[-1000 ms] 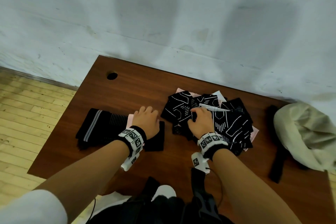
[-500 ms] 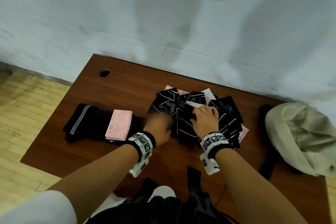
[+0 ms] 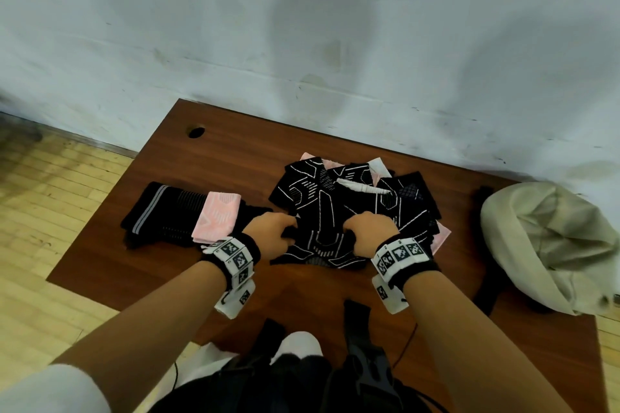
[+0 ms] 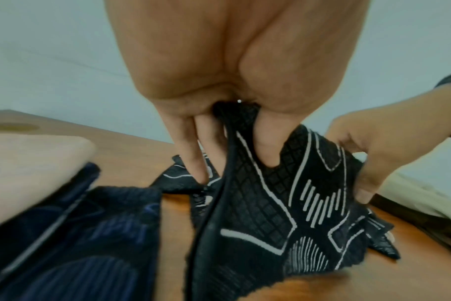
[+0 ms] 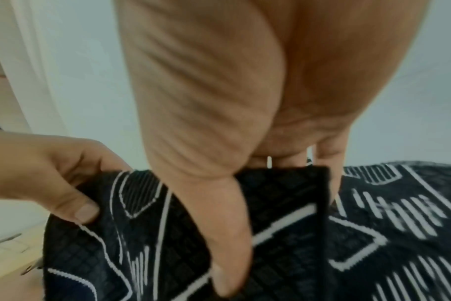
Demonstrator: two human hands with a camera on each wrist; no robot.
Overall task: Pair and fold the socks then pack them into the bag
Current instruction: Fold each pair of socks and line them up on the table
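Both hands, left hand [image 3: 272, 234] and right hand [image 3: 370, 232], gripping one black patterned sock [image 3: 323, 238]

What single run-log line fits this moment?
stage: pairing | left hand: grips patterned sock | right hand: grips same sock | bag: unpacked

Item count: one wooden table [image 3: 235, 157]; one beige bag [image 3: 550, 245]; one folded pink sock bundle [image 3: 218, 221]; one folded dark striped bundle [image 3: 161, 214]; one loose pile of black, white-lined socks [image 3: 352, 208], individual number indeterminate; two hands.
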